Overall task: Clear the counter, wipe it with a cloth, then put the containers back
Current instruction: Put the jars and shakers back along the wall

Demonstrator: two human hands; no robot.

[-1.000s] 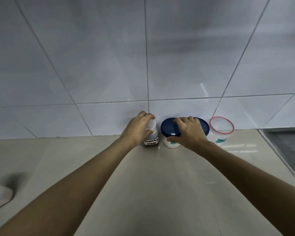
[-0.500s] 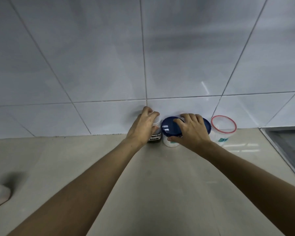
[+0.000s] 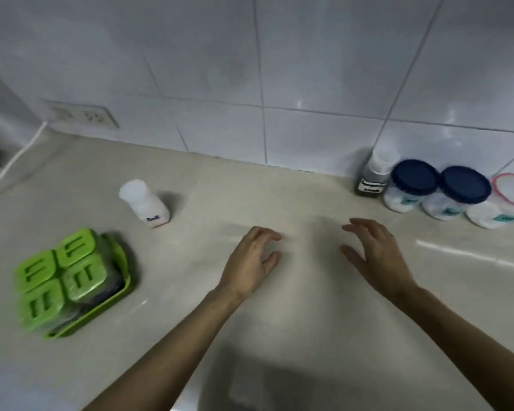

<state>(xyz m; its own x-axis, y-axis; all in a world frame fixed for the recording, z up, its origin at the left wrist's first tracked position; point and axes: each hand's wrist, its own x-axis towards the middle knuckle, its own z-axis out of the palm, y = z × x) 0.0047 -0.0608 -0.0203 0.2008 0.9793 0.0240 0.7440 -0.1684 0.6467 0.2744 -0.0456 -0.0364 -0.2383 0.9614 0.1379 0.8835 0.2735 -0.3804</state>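
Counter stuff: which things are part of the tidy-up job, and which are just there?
Part of the job: small dark jar, two blue-lidded tubs, red-rimmed tub, salt shaker, green box set, counter.

Just there: wall socket, white cable, tiled wall.

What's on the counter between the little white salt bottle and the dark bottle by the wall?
Nothing. In the head view the counter between the salt bottle and the dark bottle is bare; both hands hover nearer the camera.
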